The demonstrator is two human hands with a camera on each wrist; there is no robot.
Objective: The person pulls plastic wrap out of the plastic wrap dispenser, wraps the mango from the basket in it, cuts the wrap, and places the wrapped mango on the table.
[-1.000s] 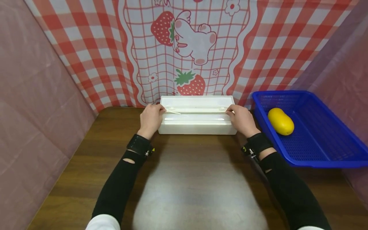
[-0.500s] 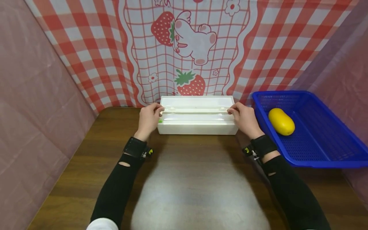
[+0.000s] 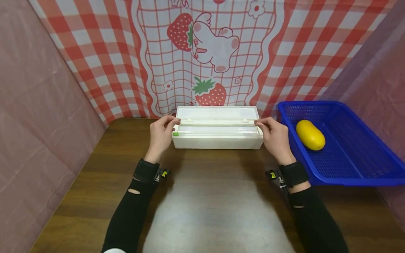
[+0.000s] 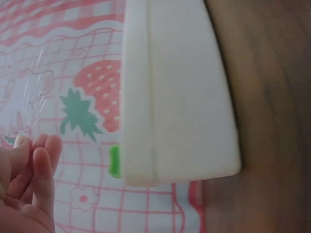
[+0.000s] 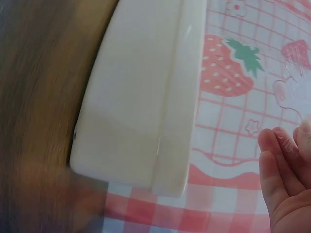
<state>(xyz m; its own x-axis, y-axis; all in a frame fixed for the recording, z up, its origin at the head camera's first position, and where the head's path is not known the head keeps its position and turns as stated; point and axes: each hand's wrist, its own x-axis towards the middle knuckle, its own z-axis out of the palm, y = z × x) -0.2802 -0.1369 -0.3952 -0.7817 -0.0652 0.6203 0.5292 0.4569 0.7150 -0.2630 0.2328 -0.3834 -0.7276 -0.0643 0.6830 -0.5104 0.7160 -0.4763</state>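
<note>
A white cling film dispenser box (image 3: 218, 143) stands at the back of the table with its lid (image 3: 218, 112) tipped back. My left hand (image 3: 160, 135) is at the box's left end, pinching a corner of clear cling film (image 4: 36, 92) between thumb and fingertips. At the right end, my right hand (image 3: 276, 138) pinches the film's other side. The sheet is stretched between both hands above the box; being transparent, its exact edge is hard to make out. A green slider (image 3: 175, 134) sits at the box's left front corner.
To the right, a blue plastic basket (image 3: 351, 181) holds a yellow oblong fruit or melon (image 3: 310, 135). Behind the box hangs a red-and-white checked cloth (image 3: 104, 63) with strawberries. The brown wooden table (image 3: 205, 211) extends toward me.
My hands have spread slightly apart, the left going left and the right going right and a little nearer to me. The green slider, hidden at first, now shows.
</note>
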